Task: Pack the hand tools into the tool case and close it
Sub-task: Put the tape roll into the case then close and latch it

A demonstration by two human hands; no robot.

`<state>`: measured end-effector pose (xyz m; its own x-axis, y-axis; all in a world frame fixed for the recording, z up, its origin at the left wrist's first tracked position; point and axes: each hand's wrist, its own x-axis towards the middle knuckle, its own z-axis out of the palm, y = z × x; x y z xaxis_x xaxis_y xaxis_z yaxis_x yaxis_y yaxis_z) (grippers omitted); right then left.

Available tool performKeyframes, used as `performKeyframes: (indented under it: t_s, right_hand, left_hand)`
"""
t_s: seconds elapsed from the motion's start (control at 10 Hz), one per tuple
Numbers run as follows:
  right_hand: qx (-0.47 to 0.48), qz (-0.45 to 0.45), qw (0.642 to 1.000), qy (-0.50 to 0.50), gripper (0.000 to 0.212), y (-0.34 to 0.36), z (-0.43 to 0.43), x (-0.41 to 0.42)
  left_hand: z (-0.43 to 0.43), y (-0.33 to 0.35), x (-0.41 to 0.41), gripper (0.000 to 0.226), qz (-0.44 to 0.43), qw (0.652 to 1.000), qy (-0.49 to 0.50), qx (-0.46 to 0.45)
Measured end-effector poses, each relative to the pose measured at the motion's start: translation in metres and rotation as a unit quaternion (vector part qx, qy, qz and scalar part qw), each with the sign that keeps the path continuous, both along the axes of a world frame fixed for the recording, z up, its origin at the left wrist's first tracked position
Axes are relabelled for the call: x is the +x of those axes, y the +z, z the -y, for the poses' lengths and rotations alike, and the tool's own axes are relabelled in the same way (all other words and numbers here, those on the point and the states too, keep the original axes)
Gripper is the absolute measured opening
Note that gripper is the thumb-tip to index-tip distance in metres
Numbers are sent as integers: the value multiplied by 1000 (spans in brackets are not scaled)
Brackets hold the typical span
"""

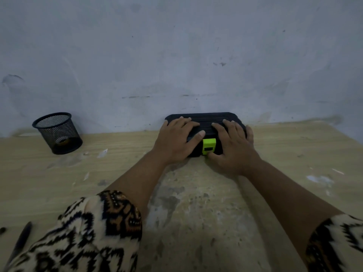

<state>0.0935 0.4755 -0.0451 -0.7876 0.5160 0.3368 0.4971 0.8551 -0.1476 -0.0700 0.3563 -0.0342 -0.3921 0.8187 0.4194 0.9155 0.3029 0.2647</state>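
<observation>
Packing looks finished: the black tool case (204, 122) lies lid-down, right of centre in the frame against the wall, and no loose tools show on the table (196, 203). Left hand (174, 142) and right hand (233, 148) press flat, fingers spread, on the lid. The right thumb touches the green latch (209, 147), which may not be snapped home yet.

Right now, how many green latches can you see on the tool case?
1: the green latch sits mid-front of the black tool case, between both thumbs. The hands may hide others.
</observation>
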Motion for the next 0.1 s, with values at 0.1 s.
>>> performKeyframes:
  t_s: [0.1]
  right_hand:
    - [-4, 62, 998, -30, 102, 8, -2, -1]
  left_hand:
    - [8, 11, 6, 66, 121, 993, 7, 7]
